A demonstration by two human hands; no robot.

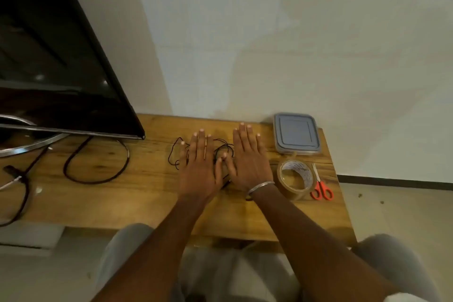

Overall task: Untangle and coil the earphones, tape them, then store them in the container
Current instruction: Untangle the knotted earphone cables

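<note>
Left hand (199, 167) and right hand (247, 162) lie flat, released, on earphones (220, 148); container (296, 133) sits by table (147, 191) right edge.

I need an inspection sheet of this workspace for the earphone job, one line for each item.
Surface: wooden table, set against the wall.
Job's things: tangled earphones partly under both hands; tape roll and scissors at the right; container behind them, lid on.
Clutter: dark screen on a metal stand, left end.
Hands: left hand and right hand flat, fingers straight, on the earphones.
Cables: thick black cable looped beside the stand.
Surroundings: pale wall behind, floor at the right.
</note>
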